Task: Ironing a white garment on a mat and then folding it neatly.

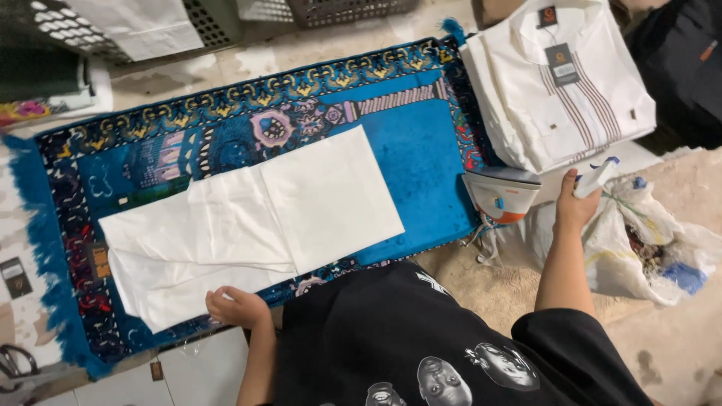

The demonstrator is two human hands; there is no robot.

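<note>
Scissors (15, 362) cut off at left edge; plastic bag's (639, 240) contents unclear.

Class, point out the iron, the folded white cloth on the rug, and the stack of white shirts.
iron (502, 194): head view, its white body.
folded white cloth (331, 195): head view, top folded panel.
stack of white shirts (556, 98): head view, top shirt's front.

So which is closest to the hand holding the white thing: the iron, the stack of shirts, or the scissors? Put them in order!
From the right hand, in the head view:
1. Iron: right beside the hand, at the mat's edge.
2. Stack of shirts: a bit farther, beyond the iron.
3. Scissors: farthest, at the opposite end past the blue mat, by the picture's edge.
</note>
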